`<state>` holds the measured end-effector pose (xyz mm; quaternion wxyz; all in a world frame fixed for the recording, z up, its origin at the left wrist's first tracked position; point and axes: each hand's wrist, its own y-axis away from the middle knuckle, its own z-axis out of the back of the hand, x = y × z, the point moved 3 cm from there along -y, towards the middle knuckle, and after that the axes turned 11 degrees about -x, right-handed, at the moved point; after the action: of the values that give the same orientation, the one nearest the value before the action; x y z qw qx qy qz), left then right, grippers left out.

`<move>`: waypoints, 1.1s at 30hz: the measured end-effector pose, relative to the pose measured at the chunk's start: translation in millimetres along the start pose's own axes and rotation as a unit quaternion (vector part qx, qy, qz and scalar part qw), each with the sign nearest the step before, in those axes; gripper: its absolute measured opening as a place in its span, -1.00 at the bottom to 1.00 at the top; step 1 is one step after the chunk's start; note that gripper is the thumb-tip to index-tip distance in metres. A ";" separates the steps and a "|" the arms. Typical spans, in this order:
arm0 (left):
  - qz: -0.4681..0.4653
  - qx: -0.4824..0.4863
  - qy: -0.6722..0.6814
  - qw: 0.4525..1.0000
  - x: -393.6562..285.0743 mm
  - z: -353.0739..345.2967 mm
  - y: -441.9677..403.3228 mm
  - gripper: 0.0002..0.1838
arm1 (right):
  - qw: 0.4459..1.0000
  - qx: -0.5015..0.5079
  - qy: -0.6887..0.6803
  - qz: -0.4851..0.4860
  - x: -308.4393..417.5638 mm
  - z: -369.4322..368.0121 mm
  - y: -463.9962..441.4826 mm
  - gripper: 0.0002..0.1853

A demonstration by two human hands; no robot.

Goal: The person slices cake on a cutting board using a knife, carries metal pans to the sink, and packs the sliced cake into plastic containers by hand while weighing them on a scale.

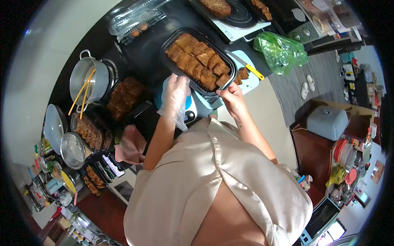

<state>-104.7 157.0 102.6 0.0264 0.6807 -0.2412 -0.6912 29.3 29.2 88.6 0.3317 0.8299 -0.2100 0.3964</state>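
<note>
A black plastic tray (167, 61) filled with browned, cut meat pieces (197, 57) is held tilted over the counter. My left hand (176, 92), in a clear plastic glove, grips its near left edge, with the fingertips partly hidden. My bare right hand (234, 100) pinches its near right corner. Below my left hand is a kitchen scale (190, 116), partly covered by the glove. A light blue cutting board (248, 85) lies beneath the tray, bearing a knife with a yellow handle (255, 72) and a few meat pieces (243, 75).
Left on the dark counter stand a pot (100, 80) with chopsticks (84, 91), a meat slab (125, 97) and another filled tray (88, 132). Clear plastic containers (133, 20) are at the back. A green plastic bag (281, 51) sits right, near a cooktop (236, 30).
</note>
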 end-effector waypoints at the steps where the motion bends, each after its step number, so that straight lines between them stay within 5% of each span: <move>1: 0.007 0.006 -0.002 1.000 -3.2 -5.0 1.8 -0.86 | 0.999 0.010 0.048 -0.021 -9.3 22.3 -0.3 -0.73; 4: 0.004 0.106 -0.008 0.994 -10.4 -13.5 -1.8 -0.89 | 0.996 0.079 0.034 -0.014 -8.8 61.0 2.8 -0.69; 8: 0.089 0.186 0.012 0.978 -8.5 -22.2 1.6 -0.91 | 0.992 0.050 -0.115 -0.006 -1.3 96.5 -0.8 -0.52; 15: 0.135 0.253 -0.070 0.956 16.6 -29.6 0.0 -0.93 | 0.986 -0.148 0.057 -0.050 12.6 64.0 20.2 -0.36; 18: -0.230 0.160 -0.387 0.879 -10.6 -34.2 0.5 -0.72 | 0.989 -0.133 0.030 -0.053 1.9 72.2 17.6 -0.36; 20: -0.222 0.090 -0.386 0.891 -20.3 -37.7 3.7 -0.64 | 0.992 -0.114 0.016 -0.057 2.6 70.0 18.0 -0.36; 22: -0.401 0.081 -0.378 0.831 -36.9 -45.0 11.5 -0.59 | 0.991 -0.113 0.029 -0.065 2.1 69.1 17.2 -0.37; 28: -0.488 0.079 -0.407 0.768 -44.7 -64.2 9.2 -0.43 | 0.993 -0.101 0.057 -0.014 3.4 74.1 9.0 -0.41; 31: -0.399 0.217 -0.460 0.763 -37.6 -74.1 2.5 -0.29 | 0.993 -0.092 0.069 0.002 4.3 71.2 11.3 -0.43; 33: -0.379 0.226 -0.485 0.755 -35.7 -77.1 0.9 -0.26 | 0.991 -0.111 0.069 -0.006 -4.9 76.3 8.1 -0.44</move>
<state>-28.9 146.3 139.4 -0.5129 0.2759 -0.0936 -0.8075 61.0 -30.6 52.3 0.4382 0.7599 -0.2243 0.4247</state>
